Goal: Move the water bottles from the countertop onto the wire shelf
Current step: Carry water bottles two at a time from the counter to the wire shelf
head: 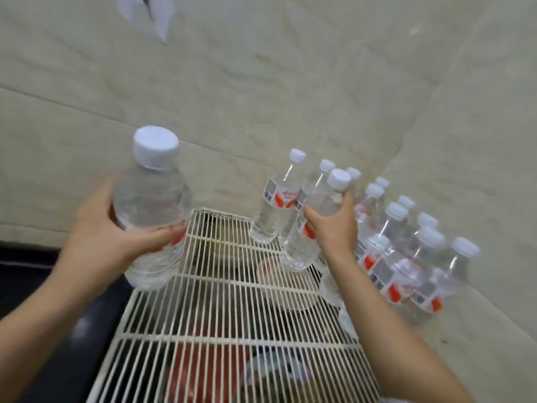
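Observation:
My left hand (110, 228) grips a clear water bottle (151, 205) with a white cap and holds it upright above the left edge of the white wire shelf (220, 301). My right hand (334, 225) is wrapped around a second bottle (313, 222) with a red and white label, whose base sits at the shelf's far right edge. Another bottle (276, 205) stands upright at the shelf's far end, just left of it. Several more capped bottles (406, 257) stand grouped on the beige countertop (479, 286) to the right.
Beige tiled walls (261, 82) close in behind and to the right. Under the wire shelf I can see red and dark shapes, blurred. A dark surface (35, 286) lies left of the shelf.

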Demonstrator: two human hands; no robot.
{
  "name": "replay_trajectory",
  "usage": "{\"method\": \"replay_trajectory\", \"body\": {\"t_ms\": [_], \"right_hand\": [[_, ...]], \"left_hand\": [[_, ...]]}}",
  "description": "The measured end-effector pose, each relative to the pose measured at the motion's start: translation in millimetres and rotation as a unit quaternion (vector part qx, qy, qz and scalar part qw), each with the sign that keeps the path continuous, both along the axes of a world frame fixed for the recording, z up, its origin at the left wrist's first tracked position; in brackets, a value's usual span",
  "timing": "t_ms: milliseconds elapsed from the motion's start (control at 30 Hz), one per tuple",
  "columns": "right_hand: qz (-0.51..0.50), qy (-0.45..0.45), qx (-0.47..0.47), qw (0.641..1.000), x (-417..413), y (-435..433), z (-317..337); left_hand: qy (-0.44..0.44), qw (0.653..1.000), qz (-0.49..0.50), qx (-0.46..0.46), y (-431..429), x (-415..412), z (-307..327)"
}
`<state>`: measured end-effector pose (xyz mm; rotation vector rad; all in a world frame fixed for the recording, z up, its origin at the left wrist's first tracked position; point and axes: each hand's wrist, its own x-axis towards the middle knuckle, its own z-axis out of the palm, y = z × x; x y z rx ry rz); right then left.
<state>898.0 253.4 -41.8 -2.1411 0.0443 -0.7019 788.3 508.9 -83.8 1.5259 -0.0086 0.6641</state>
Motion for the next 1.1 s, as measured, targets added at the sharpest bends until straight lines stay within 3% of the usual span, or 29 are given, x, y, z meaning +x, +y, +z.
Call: {"method": "replay_trajectory", "body": {"t_ms": [233,333,567,700,967,1100], "right_hand": [[0.004,0.079,-0.025,0.997,46,-15,-2],[0.018,0.079,0.006,0.997,44,-17,0],[0.119,0.041,-0.075,0.989,-19,-37,-24],[0.167,0.076,-0.02,0.983,-42,-55,-52],[0.198,0.081,-0.026,0.976,-37,-52,-74],[0.198,0.117,-0.063,0.971,-29,-53,-84]], "left_hand": [[0.019,0.996,-0.077,0.051,-71,66,23],[0.021,0.994,-0.073,0.081,-101,99,20],[0.072,0.993,-0.081,0.053,-143,153,9],[0.09,0.992,-0.072,0.046,-156,162,3],[0.079,0.987,-0.107,0.088,-175,153,7],[0.123,0.981,-0.099,0.113,-165,152,10]]}}
